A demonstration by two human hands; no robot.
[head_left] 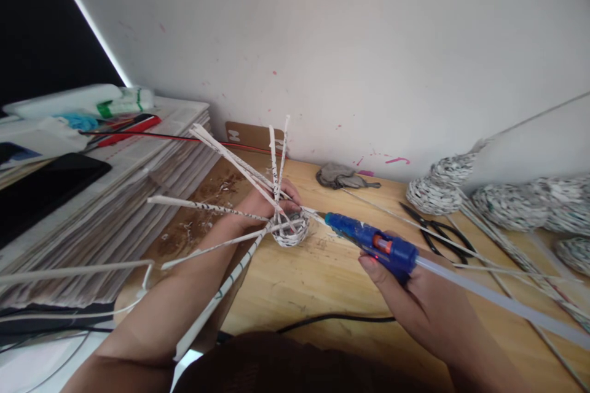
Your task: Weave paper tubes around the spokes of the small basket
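Note:
In my right hand (415, 295) is a blue glue gun (369, 239), my fingers wrapped round its handle. A long translucent glue stick (498, 298) runs out of its back end. The gun's nozzle points left, close to a small woven paper basket (291, 232); whether it touches is too small to tell. My left hand (281, 193) grips this basket from behind, its fingers partly hidden by paper strips. Several rolled newspaper strips (235, 273) stick out from the basket in different directions, some lying across my left forearm.
Black scissors (437, 233) and finished woven paper pieces (436, 187) lie at the right, with long paper rods (520, 252) beside them. A grey cloth (343, 177) is near the wall. Stacked newspapers (175, 181) carry a phone (55, 187) at the left. A black cable (336, 317) crosses the front.

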